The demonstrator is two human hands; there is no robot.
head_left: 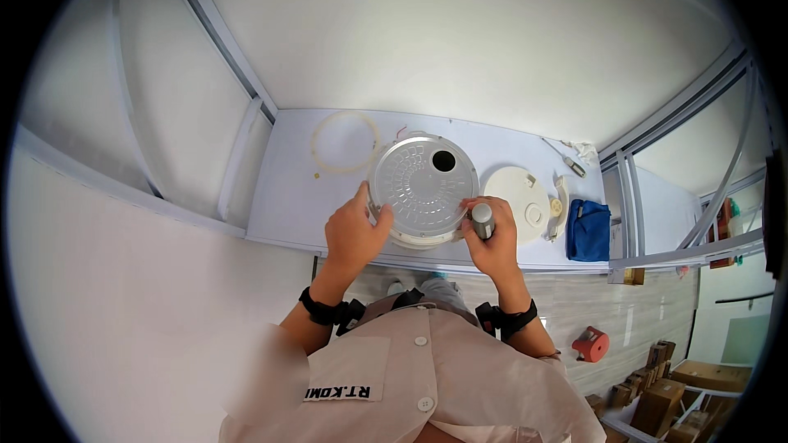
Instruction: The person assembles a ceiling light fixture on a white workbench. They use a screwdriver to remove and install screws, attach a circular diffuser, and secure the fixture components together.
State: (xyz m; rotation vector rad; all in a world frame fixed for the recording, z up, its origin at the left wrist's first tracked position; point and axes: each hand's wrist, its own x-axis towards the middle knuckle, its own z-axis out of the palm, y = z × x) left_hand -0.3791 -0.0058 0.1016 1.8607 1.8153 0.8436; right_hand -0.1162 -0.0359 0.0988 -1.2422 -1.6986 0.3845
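A round lid-like part with a shiny silver face lies on the white table, a black circle near its far right. My left hand grips its near left rim, with thumb and index finger apart at the edge. At the near right rim, my right hand is closed around the grey handle of a screwdriver, handle end up. The fingers of that hand also rest by the rim. The screwdriver's shaft and tip are hidden. Beside it on the right lies a round white cover.
A pale yellow ring lies at the far left of the table. To the right are a curved white piece, a folded blue cloth and another screwdriver. A red stool and cardboard boxes stand below.
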